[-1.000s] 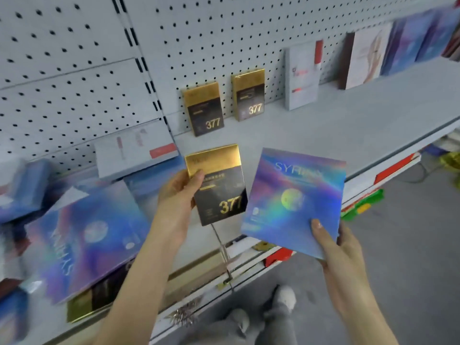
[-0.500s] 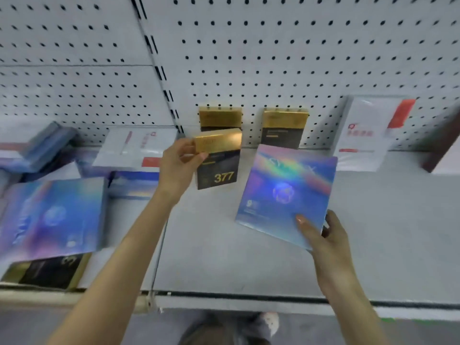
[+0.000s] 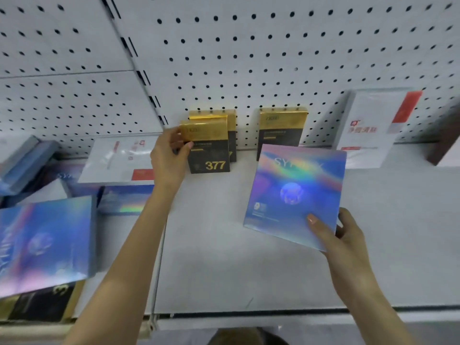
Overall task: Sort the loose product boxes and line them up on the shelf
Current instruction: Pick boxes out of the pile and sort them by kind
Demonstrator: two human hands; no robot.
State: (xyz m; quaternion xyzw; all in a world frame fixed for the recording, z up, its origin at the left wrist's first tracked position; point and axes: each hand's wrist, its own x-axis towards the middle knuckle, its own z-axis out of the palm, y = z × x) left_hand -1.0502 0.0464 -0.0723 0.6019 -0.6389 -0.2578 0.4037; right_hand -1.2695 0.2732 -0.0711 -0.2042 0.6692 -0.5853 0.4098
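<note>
Fingers (image 3: 174, 134) and thumb of the left hand (image 3: 169, 160) curl round the gold top of a black-and-gold box (image 3: 207, 150) marked 377, held upright just in front of a matching box (image 3: 232, 135) at the back of the shelf (image 3: 224, 265) (whether its base touches the shelf is unclear). A third matching box (image 3: 281, 128) stands to the right against the pegboard (image 3: 249, 46). The right hand (image 3: 348, 242) pinches the lower right corner of a holographic box (image 3: 296, 190), thumb on its face, tilted above the shelf. More holographic boxes (image 3: 47, 240) lie heaped at the left.

Left hand (image 3: 168, 160) grips gold-black 377 box (image 3: 209, 151); right hand (image 3: 348, 242) holds holographic box (image 3: 293, 192) above shelf (image 3: 224, 260).
</note>
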